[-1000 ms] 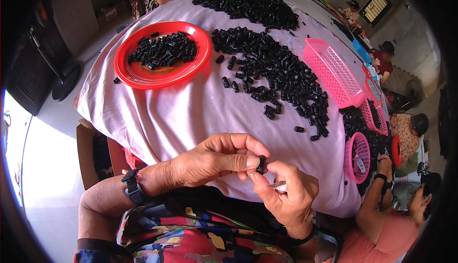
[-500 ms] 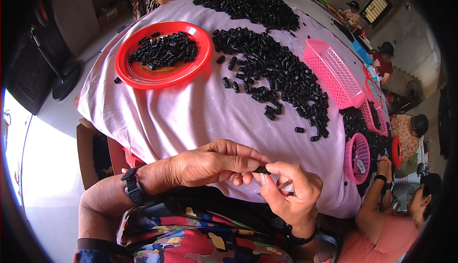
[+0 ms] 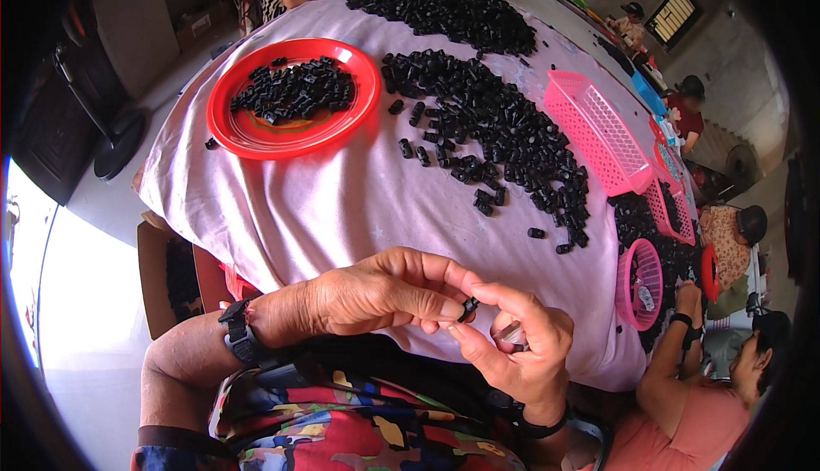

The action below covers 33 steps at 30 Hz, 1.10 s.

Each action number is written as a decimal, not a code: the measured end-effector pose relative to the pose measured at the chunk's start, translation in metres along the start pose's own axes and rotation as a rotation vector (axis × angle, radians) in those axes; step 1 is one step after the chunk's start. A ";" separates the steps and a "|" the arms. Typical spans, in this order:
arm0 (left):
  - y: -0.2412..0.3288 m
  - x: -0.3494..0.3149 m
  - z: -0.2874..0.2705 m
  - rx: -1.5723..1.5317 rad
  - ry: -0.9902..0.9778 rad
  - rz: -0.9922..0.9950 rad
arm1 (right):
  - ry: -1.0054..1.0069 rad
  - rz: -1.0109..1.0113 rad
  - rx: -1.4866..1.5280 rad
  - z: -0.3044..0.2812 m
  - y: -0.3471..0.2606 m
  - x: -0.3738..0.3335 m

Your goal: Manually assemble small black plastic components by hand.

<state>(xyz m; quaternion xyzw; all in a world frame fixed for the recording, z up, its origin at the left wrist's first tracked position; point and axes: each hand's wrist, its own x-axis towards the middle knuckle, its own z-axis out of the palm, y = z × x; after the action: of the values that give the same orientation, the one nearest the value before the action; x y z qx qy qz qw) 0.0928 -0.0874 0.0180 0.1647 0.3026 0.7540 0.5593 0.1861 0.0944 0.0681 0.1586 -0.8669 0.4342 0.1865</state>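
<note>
My left hand pinches a small black plastic part between thumb and fingertips, tilted, just above the near edge of the cloth-covered table. Close on its right is my right hand, the index fingertip at the part's upper end and the thumb tip just below it. A small shiny piece sits in the curl of my right fingers; its kind is unclear. Beyond my hands spreads a large heap of similar black parts. To the far left a red plate carries a smaller pile of black pieces.
A pink cloth covers the table. On the right stand a long pink basket and a round pink basket. Another black heap lies farther back. A co-worker sits close at right; an open carton is at lower left.
The black part has turned from nearly level to a steeper tilt. My right thumb has moved down and left, and the shiny piece in that hand shows more.
</note>
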 end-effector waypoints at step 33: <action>0.005 0.001 0.010 0.052 0.140 -0.028 | -0.027 -0.001 -0.419 0.001 0.005 0.000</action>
<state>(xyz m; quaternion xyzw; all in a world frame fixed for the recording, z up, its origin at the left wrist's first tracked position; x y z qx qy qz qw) 0.0949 -0.0848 0.0287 0.1217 0.3628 0.7477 0.5427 0.1844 0.0965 0.0643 0.1226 -0.9405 0.2424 0.2042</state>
